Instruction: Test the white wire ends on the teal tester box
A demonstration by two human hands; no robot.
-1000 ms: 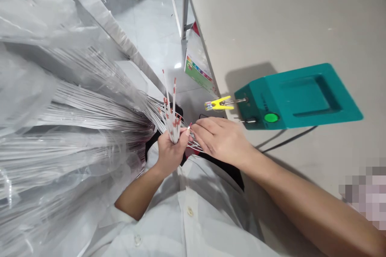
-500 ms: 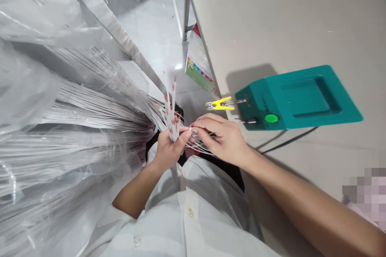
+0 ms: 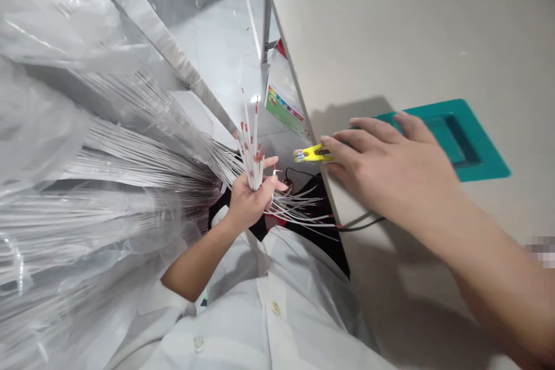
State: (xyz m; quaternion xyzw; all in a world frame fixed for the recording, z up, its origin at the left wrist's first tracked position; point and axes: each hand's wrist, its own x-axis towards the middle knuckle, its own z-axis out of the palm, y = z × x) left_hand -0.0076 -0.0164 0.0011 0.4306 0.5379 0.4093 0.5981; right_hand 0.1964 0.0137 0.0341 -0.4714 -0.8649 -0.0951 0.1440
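Note:
My left hand (image 3: 248, 201) is closed around a bundle of white cables (image 3: 255, 169) whose red-tipped ends fan upward. By its thumb and forefinger, one cable end (image 3: 274, 172) shows a thin red wire split from the white jacket. On the table, my right hand (image 3: 381, 165) has thumb and forefinger on either side of a yellow clip (image 3: 310, 154); its other fingers spread over the teal device (image 3: 485, 150). The clip sits at the device's front side, its jaws pointing toward my left hand. My right hand hides the device's green button and much of its body.
Long bundles of white cables in clear plastic (image 3: 130, 147) fill the left side. More loose cable ends (image 3: 303, 205) lie across my lap. A printed green and white box (image 3: 286, 107) stands below the table edge (image 3: 299, 78). A black cord (image 3: 362, 225) runs by the device.
My right hand has left the cable end at my left hand and moved right onto the yellow clip. The left hand keeps the bundle, and loose cables now show on my lap.

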